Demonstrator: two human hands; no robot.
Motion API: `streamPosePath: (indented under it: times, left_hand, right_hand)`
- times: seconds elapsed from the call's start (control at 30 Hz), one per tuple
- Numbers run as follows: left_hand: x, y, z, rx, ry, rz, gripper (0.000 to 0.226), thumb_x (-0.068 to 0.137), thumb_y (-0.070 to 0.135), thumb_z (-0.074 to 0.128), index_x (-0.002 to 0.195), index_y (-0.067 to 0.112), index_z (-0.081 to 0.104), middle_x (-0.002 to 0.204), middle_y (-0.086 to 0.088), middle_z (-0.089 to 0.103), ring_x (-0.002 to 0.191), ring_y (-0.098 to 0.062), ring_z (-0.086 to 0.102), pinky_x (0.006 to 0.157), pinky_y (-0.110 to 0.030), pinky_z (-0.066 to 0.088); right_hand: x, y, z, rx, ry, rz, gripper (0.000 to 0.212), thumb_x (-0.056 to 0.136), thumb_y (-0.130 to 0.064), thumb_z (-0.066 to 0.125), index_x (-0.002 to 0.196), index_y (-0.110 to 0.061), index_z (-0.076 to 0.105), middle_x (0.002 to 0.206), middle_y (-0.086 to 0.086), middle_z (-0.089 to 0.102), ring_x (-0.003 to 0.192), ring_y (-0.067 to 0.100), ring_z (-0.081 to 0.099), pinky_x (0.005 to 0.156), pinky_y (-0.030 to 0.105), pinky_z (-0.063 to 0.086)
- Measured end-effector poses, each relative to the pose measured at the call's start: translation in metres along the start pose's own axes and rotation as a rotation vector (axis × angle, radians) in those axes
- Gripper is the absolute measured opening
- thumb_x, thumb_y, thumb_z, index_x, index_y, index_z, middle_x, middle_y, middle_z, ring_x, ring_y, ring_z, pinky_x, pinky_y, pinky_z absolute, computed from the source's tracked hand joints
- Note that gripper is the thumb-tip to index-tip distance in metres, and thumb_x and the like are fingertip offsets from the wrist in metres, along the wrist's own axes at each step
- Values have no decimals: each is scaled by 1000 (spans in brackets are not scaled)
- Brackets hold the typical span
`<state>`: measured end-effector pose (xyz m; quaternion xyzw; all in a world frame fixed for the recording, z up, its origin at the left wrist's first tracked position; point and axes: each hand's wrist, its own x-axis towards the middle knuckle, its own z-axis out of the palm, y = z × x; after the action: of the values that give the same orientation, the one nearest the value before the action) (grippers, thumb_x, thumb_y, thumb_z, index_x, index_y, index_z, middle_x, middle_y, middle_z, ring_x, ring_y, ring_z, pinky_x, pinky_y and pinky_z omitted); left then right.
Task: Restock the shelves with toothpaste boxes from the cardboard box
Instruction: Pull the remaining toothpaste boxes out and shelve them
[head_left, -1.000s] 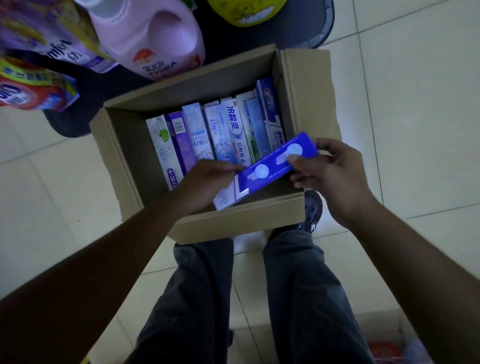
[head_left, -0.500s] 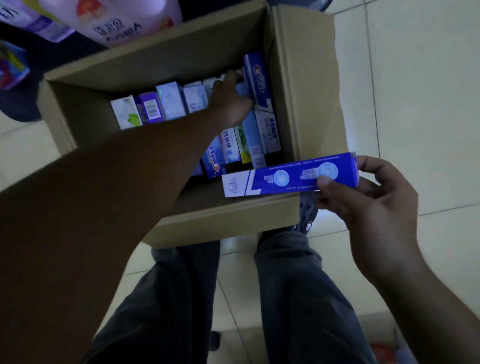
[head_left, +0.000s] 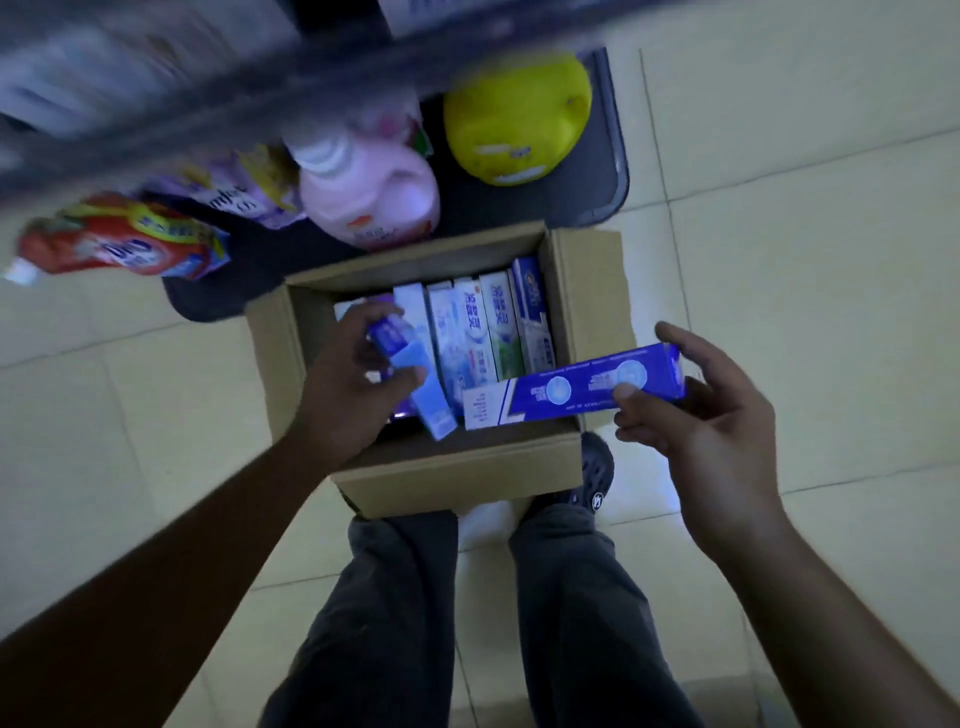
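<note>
An open cardboard box (head_left: 457, 475) stands on the tiled floor in front of my feet. Inside it stands a row of toothpaste boxes (head_left: 491, 325) on end. My left hand (head_left: 358, 379) is inside the carton's left half and grips a light blue toothpaste box (head_left: 421, 382), tilted and lifted out of the row. My right hand (head_left: 691, 410) holds a dark blue and white toothpaste box (head_left: 566, 392) by its right end, level over the carton's near right corner.
A dark shelf base behind the carton carries a pink detergent bottle (head_left: 369, 197), a yellow container (head_left: 517, 119), a purple refill pouch (head_left: 234, 189) and a red pouch (head_left: 124, 244). A blurred shelf edge (head_left: 311, 67) crosses the top. My legs and shoe (head_left: 595, 486) are under the carton's near side.
My left hand has drawn back from the far right of the row to the left half and now grips a light blue box. The right hand keeps its box. The camera tilted up.
</note>
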<state>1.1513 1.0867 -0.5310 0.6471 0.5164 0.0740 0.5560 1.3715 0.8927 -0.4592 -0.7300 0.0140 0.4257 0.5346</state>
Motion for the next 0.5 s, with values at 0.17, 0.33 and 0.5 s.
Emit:
streamPosePath:
  times: [0.17,0.33,0.5]
  left_hand:
    - [-61,126,-82,123,-99,137,38,68,19,60,105,25,61,98,1,67,89,-20,63,78,-32,47]
    - [-117,253,-131,99,-114,229,28,68,19,67,94,20,56,71,-2,57,61,-17,48,56,-38,44]
    - [-170,351,-181,367,42,412,61,58,71,79,107,43,56,94,17,67,81,-6,65,74,-34,56]
  right_hand:
    - [-55,-110,25,-56,-114,-105,27,79,-1,82,100,-12,69,77,13,74,54,15,62,49,26,51]
    - [-125,-222,66,-127,-135,-249,22,74,-17,90,78,-17,69,64,10,71,43,18,55,42,28,45]
    - [-197,-322,102,-272,-76,-412,44,62,-47,93,68,-15,64,58,3,69,46,17,58,49,32,48]
